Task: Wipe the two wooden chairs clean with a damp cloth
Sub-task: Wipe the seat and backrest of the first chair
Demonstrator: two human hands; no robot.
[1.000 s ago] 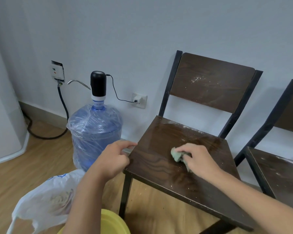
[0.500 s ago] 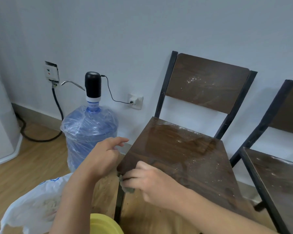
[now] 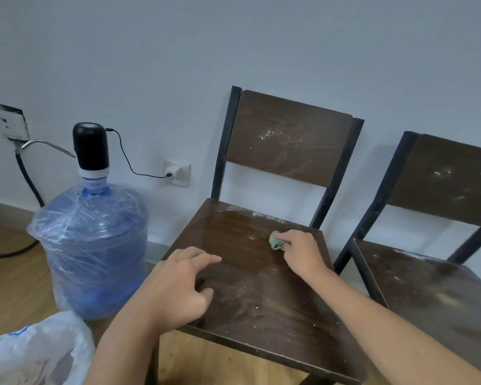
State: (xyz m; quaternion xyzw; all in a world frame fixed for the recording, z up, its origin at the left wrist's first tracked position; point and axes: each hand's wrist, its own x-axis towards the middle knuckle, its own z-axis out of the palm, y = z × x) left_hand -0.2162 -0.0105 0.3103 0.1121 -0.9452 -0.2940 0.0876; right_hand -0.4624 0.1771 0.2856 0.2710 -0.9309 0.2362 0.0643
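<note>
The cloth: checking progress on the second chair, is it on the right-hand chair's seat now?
No, the cloth is under the right hand on the left chair; the right chair is still dusty.

Single head-worn wide-angle view, looking forward and down from close above the near chair (image 3: 261, 273), facing the wall (image 3: 233, 51). Both forearms enter from the bottom edge; a second chair (image 3: 442, 287) is cropped at the right margin.
</note>
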